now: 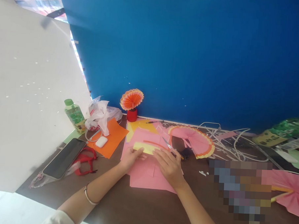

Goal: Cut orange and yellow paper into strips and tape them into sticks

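Note:
My left hand pinches the left part of a pale yellow paper strip, thumb on top and fingers curled below. Across the strip's right end lie the fingers of my right hand, gripping it; its thumb is hidden. Beneath both hands are pink paper sheets. A thin orange paper strip lies just beyond the yellow one. Scissors rest partly open behind my right hand, their dark handles partly covered. To the right is a pleated pink paper fan with an orange and yellow edge.
A round pleated paper fan stands in a red holder against the blue panel. Leftward are orange paper, a white earbud case, a phone and a bottle. White cables tangle at right, near another bottle.

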Motion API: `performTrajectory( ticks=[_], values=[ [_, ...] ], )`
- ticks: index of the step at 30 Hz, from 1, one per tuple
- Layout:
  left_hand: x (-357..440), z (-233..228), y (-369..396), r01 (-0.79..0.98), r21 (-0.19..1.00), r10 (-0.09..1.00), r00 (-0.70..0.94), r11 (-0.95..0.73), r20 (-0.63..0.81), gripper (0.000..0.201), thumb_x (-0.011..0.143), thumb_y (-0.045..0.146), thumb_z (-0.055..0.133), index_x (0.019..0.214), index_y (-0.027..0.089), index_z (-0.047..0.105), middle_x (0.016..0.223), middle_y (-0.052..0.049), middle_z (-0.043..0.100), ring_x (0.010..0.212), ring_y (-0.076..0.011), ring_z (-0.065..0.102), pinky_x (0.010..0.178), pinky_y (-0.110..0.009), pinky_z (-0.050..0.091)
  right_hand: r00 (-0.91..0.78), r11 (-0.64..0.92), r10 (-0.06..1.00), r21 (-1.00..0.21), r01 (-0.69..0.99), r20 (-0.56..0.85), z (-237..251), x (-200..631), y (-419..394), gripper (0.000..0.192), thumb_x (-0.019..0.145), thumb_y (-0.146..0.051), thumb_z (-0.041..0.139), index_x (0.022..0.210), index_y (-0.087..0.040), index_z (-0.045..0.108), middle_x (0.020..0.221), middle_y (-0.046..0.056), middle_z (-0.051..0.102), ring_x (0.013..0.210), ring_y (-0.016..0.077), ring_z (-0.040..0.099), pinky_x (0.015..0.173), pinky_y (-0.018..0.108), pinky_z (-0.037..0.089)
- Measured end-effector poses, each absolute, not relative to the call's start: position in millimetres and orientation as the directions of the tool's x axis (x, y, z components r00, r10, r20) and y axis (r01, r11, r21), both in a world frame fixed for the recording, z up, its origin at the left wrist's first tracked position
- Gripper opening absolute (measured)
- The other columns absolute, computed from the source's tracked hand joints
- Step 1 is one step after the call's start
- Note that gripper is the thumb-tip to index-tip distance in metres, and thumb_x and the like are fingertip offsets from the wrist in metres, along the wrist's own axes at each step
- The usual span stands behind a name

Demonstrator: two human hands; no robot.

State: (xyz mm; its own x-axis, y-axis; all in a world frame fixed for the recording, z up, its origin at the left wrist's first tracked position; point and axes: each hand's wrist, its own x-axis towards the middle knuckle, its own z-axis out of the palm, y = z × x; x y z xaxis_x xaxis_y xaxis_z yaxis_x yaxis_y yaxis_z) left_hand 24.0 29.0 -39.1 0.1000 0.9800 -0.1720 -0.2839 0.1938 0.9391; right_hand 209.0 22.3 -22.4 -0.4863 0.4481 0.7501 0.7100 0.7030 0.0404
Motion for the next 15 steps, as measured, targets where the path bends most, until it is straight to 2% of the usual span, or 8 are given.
performTrajectory(
  ticks=[2, 4, 6, 8, 11, 13, 15],
  values=[
    [22.1, -40.8, 30.5, -0.295, 0.941, 0.986, 0.069, 0.165, -0.151, 0.038, 0.067, 0.047, 0.065, 0.077, 0.01, 0.062, 0.069, -0.007, 0.068, 0.066, -0.0163, 0.065, 0.069, -0.028, 0.051, -0.336, 0.637, 0.558, -0.133, 0.759, 0.759, -25.1, 207.8, 25.5, 0.034, 0.082, -0.021, 0.052, 0.117, -0.022, 0.05, 0.107, 0.008, 0.062, 0.102, 0.0231, 0.053, 0.094, 0.045, 0.03],
    [21.2, -40.3, 30.5, -0.299, 0.944, 0.99, 0.059, 0.141, -0.129, 0.038, 0.069, 0.048, 0.062, 0.078, 0.011, 0.062, 0.073, -0.007, 0.069, 0.07, -0.0179, 0.066, 0.071, -0.029, 0.052, -0.137, 0.55, 0.698, -0.403, 0.731, 0.703, -31.1, 205.6, 29.1, 0.051, 0.078, -0.032, 0.056, 0.125, -0.019, 0.04, 0.118, 0.014, 0.053, 0.109, 0.027, 0.048, 0.092, 0.046, 0.035],
    [21.6, -38.3, 29.4, -0.317, 0.939, 0.991, 0.066, 0.13, -0.114, 0.039, 0.07, 0.049, 0.061, 0.079, 0.011, 0.061, 0.075, -0.007, 0.069, 0.073, -0.0198, 0.066, 0.071, -0.031, 0.053, 0.024, 0.448, 0.823, -0.675, 0.586, 0.567, -39.1, 202.5, 32.3, 0.06, 0.075, -0.037, 0.058, 0.128, -0.02, 0.034, 0.122, 0.015, 0.047, 0.111, 0.0274, 0.047, 0.088, 0.045, 0.041],
    [22.6, -36.3, 27.7, -0.321, 0.938, 0.99, 0.096, 0.132, -0.106, 0.04, 0.07, 0.049, 0.06, 0.081, 0.011, 0.061, 0.075, -0.007, 0.069, 0.074, -0.0212, 0.066, 0.07, -0.032, 0.053, 0.089, 0.339, 0.914, -0.865, 0.371, 0.397, -46.1, 200.0, 35.0, 0.053, 0.075, -0.038, 0.058, 0.122, -0.023, 0.04, 0.116, 0.011, 0.052, 0.105, 0.0254, 0.052, 0.083, 0.043, 0.046],
    [23.6, -34.9, 25.9, -0.314, 0.938, 0.979, 0.179, 0.149, -0.095, 0.042, 0.071, 0.05, 0.058, 0.083, 0.011, 0.061, 0.074, -0.008, 0.069, 0.074, -0.0224, 0.066, 0.07, -0.034, 0.053, 0.114, 0.193, 0.973, -0.979, 0.07, 0.2, -47.7, 198.7, 37.4, 0.044, 0.071, -0.037, 0.063, 0.11, -0.024, 0.047, 0.105, 0.008, 0.059, 0.091, 0.0229, 0.059, 0.075, 0.04, 0.051],
    [23.7, -35.0, 25.7, -0.326, 0.931, 0.971, 0.223, 0.161, -0.09, 0.043, 0.074, 0.051, 0.055, 0.085, 0.011, 0.06, 0.079, -0.01, 0.069, 0.076, -0.023, 0.066, 0.072, -0.035, 0.053, 0.144, 0.163, 0.977, -0.986, -0.045, 0.155, -42.2, 198.8, 37.1, 0.048, 0.066, -0.034, 0.068, 0.108, -0.023, 0.046, 0.101, 0.008, 0.061, 0.083, 0.0213, 0.062, 0.072, 0.039, 0.052],
    [23.8, -35.3, 26.3, -0.358, 0.916, 0.966, 0.237, 0.183, -0.101, 0.044, 0.075, 0.052, 0.053, 0.086, 0.01, 0.06, 0.086, -0.012, 0.069, 0.078, -0.0237, 0.066, 0.074, -0.037, 0.052, 0.174, 0.175, 0.972, -0.981, -0.084, 0.158, -35.1, 198.3, 35.0, 0.052, 0.064, -0.031, 0.07, 0.108, -0.022, 0.044, 0.097, 0.008, 0.063, 0.077, 0.0202, 0.063, 0.071, 0.038, 0.052]
  ],
)
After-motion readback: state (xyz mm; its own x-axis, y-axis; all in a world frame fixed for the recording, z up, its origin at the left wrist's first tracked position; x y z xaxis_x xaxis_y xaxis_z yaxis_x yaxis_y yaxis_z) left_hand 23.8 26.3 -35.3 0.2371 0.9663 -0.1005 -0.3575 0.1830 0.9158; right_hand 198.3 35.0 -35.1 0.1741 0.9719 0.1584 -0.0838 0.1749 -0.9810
